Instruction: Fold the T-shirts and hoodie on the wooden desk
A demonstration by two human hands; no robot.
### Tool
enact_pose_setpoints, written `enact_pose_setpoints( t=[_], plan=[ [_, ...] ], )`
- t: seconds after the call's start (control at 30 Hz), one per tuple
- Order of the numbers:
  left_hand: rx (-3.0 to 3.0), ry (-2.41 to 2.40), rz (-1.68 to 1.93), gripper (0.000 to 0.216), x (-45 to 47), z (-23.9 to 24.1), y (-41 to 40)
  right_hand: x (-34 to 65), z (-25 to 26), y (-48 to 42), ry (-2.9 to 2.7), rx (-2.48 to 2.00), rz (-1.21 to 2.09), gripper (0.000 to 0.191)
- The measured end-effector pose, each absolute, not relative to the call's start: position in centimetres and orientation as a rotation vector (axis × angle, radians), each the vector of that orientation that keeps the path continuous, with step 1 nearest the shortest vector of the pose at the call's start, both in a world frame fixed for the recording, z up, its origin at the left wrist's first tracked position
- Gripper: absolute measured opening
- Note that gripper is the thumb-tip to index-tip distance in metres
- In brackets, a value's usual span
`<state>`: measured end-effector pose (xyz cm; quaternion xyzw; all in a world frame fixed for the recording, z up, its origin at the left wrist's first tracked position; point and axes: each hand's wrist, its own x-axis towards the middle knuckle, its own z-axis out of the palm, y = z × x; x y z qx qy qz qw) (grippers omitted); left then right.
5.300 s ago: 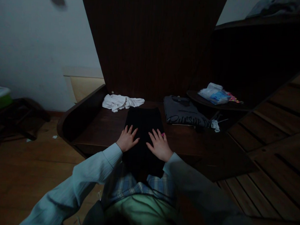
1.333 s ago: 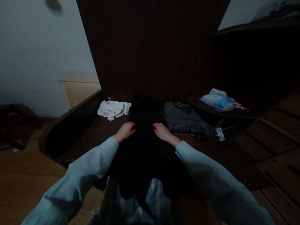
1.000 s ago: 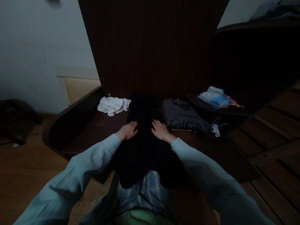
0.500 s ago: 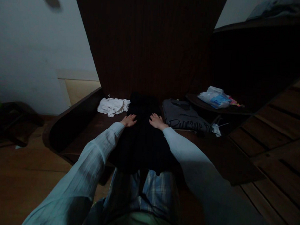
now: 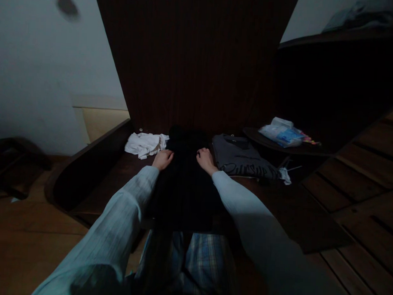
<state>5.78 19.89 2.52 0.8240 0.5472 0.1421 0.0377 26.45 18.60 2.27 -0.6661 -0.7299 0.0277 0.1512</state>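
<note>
A black garment [image 5: 185, 190] lies spread on the dark wooden desk; its exact kind is lost in the dim light. My left hand [image 5: 163, 159] is on its left edge with the fingers curled in on the cloth. On the opposite edge, my right hand [image 5: 206, 160] has its fingers bent onto the same cloth. Crumpled white cloth [image 5: 144, 144] rests just beyond my left hand. To the right of my right hand lies a folded grey garment [image 5: 238, 155] with dark lettering.
A small rounded shelf [image 5: 264, 140] at the right carries a blue and white plastic packet [image 5: 282, 132]. The desk's raised side panel [image 5: 89, 154] stands at the left, and a tall dark panel [image 5: 199, 66] rises behind. Wooden slats [image 5: 370, 166] are at the far right.
Both hands have gone from flat, outstretched fingers to fingers curled on the black garment. The garment's near edge has drawn back from over my lap. The view has shifted slightly.
</note>
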Motion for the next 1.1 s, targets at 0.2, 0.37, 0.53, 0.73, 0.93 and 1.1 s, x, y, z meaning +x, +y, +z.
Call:
enact_pose_setpoints(
  t=[0.2,0.37,0.53,0.73,0.93,1.1],
  plan=[
    [2.217,1.633,0.467,0.045,1.1,3.6,14.3,27.9,1.7,12.3,-2.043,-1.662,0.361,0.046],
    [1.892,1.647,0.520,0.046,-2.5,3.2,6.7,32.6,0.5,4.7,-1.778,-1.555,0.678,0.051],
    [1.743,1.715,0.770,0.040,-2.3,1.9,2.7,34.7,-1.0,0.4,-1.558,-1.538,0.894,0.041],
    [1.431,1.721,1.208,0.041,-1.4,2.5,2.3,33.3,0.5,-0.3,-1.461,-1.506,0.794,0.017],
    [1.659,1.691,1.581,0.029,-0.8,8.9,2.2,34.0,9.1,-1.1,-1.290,-1.436,0.212,0.017],
    [2.368,1.409,1.124,0.019,4.3,9.5,-0.2,28.6,9.0,-3.6,-1.771,-1.264,0.117,0.024]
  ],
)
